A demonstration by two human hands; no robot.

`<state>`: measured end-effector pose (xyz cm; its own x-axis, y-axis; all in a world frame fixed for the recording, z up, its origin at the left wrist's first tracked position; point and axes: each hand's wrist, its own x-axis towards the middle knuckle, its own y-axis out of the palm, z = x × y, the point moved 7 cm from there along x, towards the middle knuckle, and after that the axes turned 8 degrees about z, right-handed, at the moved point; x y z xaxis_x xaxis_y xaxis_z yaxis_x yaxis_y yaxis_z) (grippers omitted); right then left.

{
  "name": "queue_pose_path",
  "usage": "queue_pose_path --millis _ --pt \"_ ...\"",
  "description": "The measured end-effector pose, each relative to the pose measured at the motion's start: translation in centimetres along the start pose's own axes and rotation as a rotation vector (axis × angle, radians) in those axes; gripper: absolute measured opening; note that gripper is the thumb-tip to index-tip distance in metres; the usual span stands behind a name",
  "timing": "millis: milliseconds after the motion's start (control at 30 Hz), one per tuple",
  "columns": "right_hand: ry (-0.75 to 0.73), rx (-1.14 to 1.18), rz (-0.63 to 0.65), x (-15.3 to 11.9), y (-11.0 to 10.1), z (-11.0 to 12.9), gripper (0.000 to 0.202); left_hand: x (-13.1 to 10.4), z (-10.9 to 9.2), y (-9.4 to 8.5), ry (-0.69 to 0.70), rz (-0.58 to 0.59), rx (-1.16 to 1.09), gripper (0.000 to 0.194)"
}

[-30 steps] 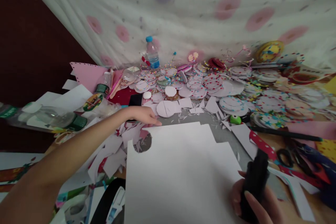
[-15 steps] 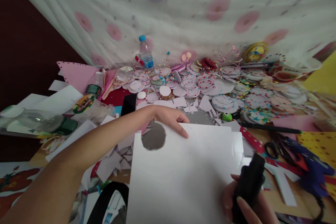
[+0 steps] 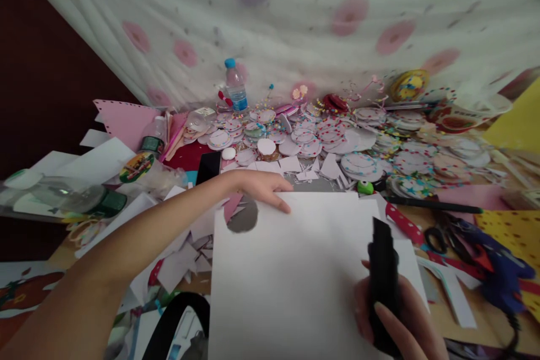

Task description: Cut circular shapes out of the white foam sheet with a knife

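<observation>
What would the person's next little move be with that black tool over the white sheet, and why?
Probably lowering the black tool, gripped upright in the right hand, onto the white sheet. The left hand already pins the sheet's far edge beside a round cut-out hole, and bare paper lies beside the tool.

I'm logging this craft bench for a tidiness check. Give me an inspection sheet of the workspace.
Surface: table, mostly buried under paper.
Job's things: white sheet with a round cut-out near its far-left corner; black tool.
Clutter: decorated paper discs, white offcuts, water bottle, scissors, blue glue gun.
Hands: left hand rests on the sheet's far edge; right hand grips the black tool.
Cables: nothing seen.
Surroundings: flowered cloth behind.
</observation>
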<state>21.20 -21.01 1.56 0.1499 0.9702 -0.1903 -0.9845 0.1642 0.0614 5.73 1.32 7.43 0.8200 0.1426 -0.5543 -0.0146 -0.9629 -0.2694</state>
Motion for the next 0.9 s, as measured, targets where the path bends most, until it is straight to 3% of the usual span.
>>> queue_pose_path --millis 67,133,233,367,467,533,633,733,900 --pt "0.013 -0.014 0.014 0.7 0.6 1.2 0.034 -0.2 -0.2 -1.9 -0.093 -0.218 0.306 0.023" --pt "0.020 -0.023 0.006 1.4 1.0 2.1 0.034 -0.6 -0.1 -2.6 -0.218 -0.392 0.493 0.028" --pt "0.037 -0.058 -0.017 2.0 0.9 2.7 0.035 -0.9 0.7 -1.1 -0.300 -0.498 0.527 0.038" --pt "0.062 -0.099 0.004 2.8 0.5 3.0 0.039 -1.6 2.4 1.3 -0.226 -0.586 0.398 0.044" --pt "0.066 -0.108 0.045 3.7 0.7 3.0 0.037 -3.0 3.7 1.1 -0.024 -0.620 0.159 0.038" --pt "0.062 -0.128 0.091 4.3 1.0 2.8 0.036 -4.0 5.1 0.6 0.057 -0.559 -0.069 0.035" --pt "0.042 -0.152 0.187 5.2 1.8 2.6 0.037 -5.2 7.8 0.2 0.018 -0.491 -0.289 0.034" --pt "0.028 -0.183 0.238 6.0 2.2 2.9 0.039 -5.7 9.5 0.2 -0.013 -0.557 -0.333 0.035" --pt "-0.009 -0.207 0.265 6.9 2.4 4.7 0.044 -5.1 9.5 0.9 0.013 -0.710 -0.376 0.033"
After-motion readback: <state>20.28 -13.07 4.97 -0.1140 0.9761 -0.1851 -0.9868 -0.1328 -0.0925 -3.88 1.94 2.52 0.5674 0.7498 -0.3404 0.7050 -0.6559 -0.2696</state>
